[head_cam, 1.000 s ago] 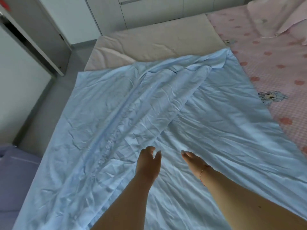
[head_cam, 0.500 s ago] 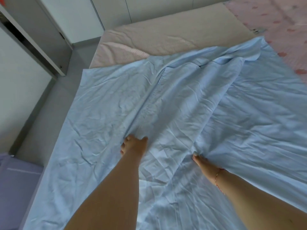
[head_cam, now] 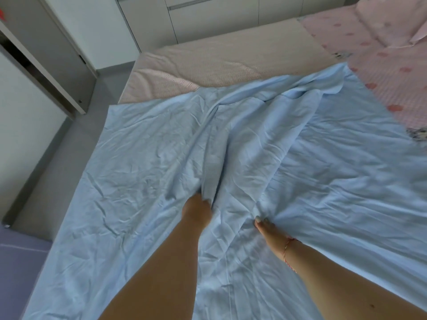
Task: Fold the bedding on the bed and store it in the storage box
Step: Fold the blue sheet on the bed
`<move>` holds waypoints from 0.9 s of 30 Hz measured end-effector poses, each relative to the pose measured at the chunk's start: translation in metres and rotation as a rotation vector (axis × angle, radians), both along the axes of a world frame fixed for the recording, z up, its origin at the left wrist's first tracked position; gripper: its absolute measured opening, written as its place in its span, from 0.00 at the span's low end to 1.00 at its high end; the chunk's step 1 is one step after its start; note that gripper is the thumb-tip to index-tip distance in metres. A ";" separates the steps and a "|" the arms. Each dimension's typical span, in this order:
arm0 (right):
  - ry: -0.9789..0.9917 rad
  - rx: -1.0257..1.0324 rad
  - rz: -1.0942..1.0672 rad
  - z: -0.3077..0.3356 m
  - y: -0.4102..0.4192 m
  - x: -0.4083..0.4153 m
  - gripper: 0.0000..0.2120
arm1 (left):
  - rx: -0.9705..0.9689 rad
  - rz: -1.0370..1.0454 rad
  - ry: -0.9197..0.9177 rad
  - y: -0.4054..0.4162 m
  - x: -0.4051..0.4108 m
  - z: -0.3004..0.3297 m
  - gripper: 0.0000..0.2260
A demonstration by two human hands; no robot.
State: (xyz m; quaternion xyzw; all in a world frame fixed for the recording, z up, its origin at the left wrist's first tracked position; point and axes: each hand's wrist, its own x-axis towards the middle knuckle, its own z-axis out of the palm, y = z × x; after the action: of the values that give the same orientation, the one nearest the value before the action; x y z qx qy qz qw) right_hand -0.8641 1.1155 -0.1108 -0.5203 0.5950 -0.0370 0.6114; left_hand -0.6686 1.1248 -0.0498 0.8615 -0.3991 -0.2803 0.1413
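Observation:
A wrinkled light blue sheet (head_cam: 143, 162) lies spread over most of the bed, with a long raised fold running up its middle toward the far end. My left hand (head_cam: 196, 210) grips the near end of that fold, its fingers buried in the cloth. My right hand (head_cam: 265, 225) pinches a bunched ridge of the same sheet a little to the right. Both forearms reach in from the bottom of the view. No storage box is in view.
A beige mattress pad (head_cam: 219, 58) shows beyond the sheet. A pink patterned bedsheet (head_cam: 388, 84) covers the right side, with pink pillows (head_cam: 392, 17) at the far right. Grey floor (head_cam: 57, 144) runs along the left, a purple item (head_cam: 16, 269) lower left, white cabinets (head_cam: 208, 17) behind.
Both hands went from hovering open over the sheet to grasping its folds. The middle fold has been gathered tighter, and my view has shifted toward the far end of the bed.

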 end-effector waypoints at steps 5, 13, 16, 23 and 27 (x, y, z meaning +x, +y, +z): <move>-0.050 0.040 -0.021 0.014 0.000 -0.024 0.29 | -0.191 0.119 0.367 0.012 -0.055 0.013 0.11; -0.030 0.067 -0.594 0.056 0.005 -0.115 0.59 | 0.079 -0.250 0.757 0.096 -0.183 0.014 0.07; 0.094 -0.068 -0.619 -0.006 -0.007 -0.172 0.57 | 0.280 -0.450 0.711 0.133 -0.214 0.007 0.19; 0.339 -0.284 -0.510 0.056 0.028 -0.177 0.30 | 0.279 -0.389 0.758 0.145 -0.227 -0.002 0.05; -0.006 -0.433 -0.081 0.083 0.049 -0.150 0.18 | 0.229 -0.415 0.713 0.152 -0.230 0.000 0.10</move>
State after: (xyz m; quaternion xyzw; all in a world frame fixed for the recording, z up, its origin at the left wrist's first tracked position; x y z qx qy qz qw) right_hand -1.0143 1.1646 -0.0275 -0.6149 0.5919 -0.1900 0.4852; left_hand -0.8990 1.2764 -0.0499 0.6222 -0.4567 -0.6255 0.1146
